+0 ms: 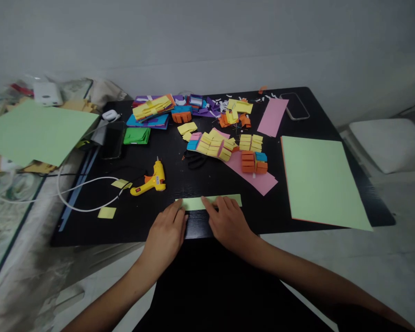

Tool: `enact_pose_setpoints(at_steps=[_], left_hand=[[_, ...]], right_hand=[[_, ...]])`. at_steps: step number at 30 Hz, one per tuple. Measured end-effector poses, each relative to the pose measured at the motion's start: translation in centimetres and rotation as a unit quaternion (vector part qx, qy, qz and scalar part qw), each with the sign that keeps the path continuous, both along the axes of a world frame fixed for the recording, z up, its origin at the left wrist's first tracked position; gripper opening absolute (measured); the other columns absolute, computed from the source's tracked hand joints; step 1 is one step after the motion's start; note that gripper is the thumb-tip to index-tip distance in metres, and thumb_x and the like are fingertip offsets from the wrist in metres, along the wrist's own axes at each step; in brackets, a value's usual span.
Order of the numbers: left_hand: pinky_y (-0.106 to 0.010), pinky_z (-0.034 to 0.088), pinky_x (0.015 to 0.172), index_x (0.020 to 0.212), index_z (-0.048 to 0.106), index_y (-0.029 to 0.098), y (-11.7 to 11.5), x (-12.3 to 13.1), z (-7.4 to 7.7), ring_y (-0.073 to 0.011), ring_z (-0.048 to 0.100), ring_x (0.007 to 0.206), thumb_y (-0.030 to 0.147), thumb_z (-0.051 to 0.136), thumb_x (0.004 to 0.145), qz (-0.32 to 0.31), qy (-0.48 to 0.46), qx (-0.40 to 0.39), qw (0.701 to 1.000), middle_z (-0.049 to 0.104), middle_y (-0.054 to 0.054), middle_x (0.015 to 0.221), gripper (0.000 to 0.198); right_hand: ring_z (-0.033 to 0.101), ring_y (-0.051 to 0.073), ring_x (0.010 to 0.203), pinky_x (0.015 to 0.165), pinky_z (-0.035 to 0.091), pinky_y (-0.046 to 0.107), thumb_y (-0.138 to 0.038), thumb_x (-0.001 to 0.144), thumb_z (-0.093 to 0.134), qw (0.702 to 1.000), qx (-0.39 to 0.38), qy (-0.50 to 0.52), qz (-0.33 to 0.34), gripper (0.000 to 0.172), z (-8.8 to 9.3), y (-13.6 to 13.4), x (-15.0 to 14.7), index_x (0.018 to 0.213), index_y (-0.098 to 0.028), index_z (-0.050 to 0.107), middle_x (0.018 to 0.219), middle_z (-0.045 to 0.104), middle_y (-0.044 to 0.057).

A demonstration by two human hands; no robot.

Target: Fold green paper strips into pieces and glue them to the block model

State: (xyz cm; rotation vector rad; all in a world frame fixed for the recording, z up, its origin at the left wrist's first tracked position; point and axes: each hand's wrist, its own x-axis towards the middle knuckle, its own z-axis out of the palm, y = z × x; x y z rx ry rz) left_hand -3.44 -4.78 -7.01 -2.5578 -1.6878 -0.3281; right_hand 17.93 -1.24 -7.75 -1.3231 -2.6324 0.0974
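Observation:
A narrow light-green paper strip (193, 203) lies flat near the front edge of the black table. At its left end, my left hand (168, 227) has its fingers closed together and pressed onto the paper. My right hand (230, 224) holds down the right half, index finger pointing forward and the other fingers curled; part of the strip is hidden beneath it. A yellow glue gun (154, 178) rests on its side beyond my left hand. Ahead of my right hand are pink paper (252, 175) and an orange-and-blue folded paper piece (254, 162).
Large green sheets (327, 182) cover the table's right side. Folded paper bundles (154, 108), scraps and a phone (294, 107) lie along the back. A white cable (79, 210) loops over the left side, near a dark phone (113, 140) and small yellow paper pieces (107, 212).

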Motion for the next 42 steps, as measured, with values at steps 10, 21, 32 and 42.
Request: enact_pose_setpoints(at_steps=[10, 21, 32, 42], left_hand=[[-0.048, 0.060, 0.089, 0.104, 0.069, 0.012, 0.0, 0.0, 0.3, -0.0333, 0.072, 0.115, 0.019, 0.050, 0.107, 0.004, -0.015, -0.001, 1.000, 0.072, -0.020, 0.135, 0.021], [-0.041, 0.060, 0.106, 0.121, 0.070, 0.010, 3.3, -0.6, 0.1, -0.0271, 0.070, 0.127, 0.002, 0.052, 0.100, -0.145, -0.026, -0.021, 0.989, 0.071, -0.017, 0.138, 0.028], [-0.044, 0.061, 0.104, 0.126, 0.070, 0.014, 3.4, -0.3, -0.3, -0.0299, 0.068, 0.132, -0.001, 0.057, 0.094, -0.181, -0.008, -0.055, 0.982, 0.070, -0.018, 0.141, 0.038], [-0.043, 0.062, 0.101, 0.124, 0.071, 0.014, 3.1, 0.2, -0.1, -0.0303, 0.070, 0.128, -0.002, 0.059, 0.092, -0.171, 0.000, -0.037, 0.985, 0.073, -0.016, 0.136, 0.038]], right_hand=[[0.058, 0.028, 0.092, 0.080, 0.049, 0.042, -0.017, 0.101, 0.060, 0.998, 0.008, 0.053, -0.022, 0.039, -0.5, -0.3, 1.2, 0.139, -0.006, 0.066, 0.103, 0.067, 0.015], [0.066, 0.023, 0.089, 0.075, 0.047, 0.034, -0.002, 0.095, 0.063, 1.000, -0.007, 0.015, 0.020, 0.018, 0.8, 1.0, 1.9, 0.099, -0.015, 0.074, 0.103, 0.076, 0.008], [0.067, 0.022, 0.077, 0.061, 0.043, 0.031, 0.005, 0.091, 0.055, 0.994, -0.069, -0.022, 0.080, 0.022, 2.8, 1.3, 0.4, 0.095, -0.013, 0.066, 0.085, 0.074, 0.009], [0.063, 0.021, 0.071, 0.058, 0.041, 0.032, 0.002, 0.095, 0.051, 0.995, -0.029, -0.039, 0.090, 0.021, 2.3, 1.1, 0.4, 0.092, -0.015, 0.063, 0.079, 0.069, 0.007]])
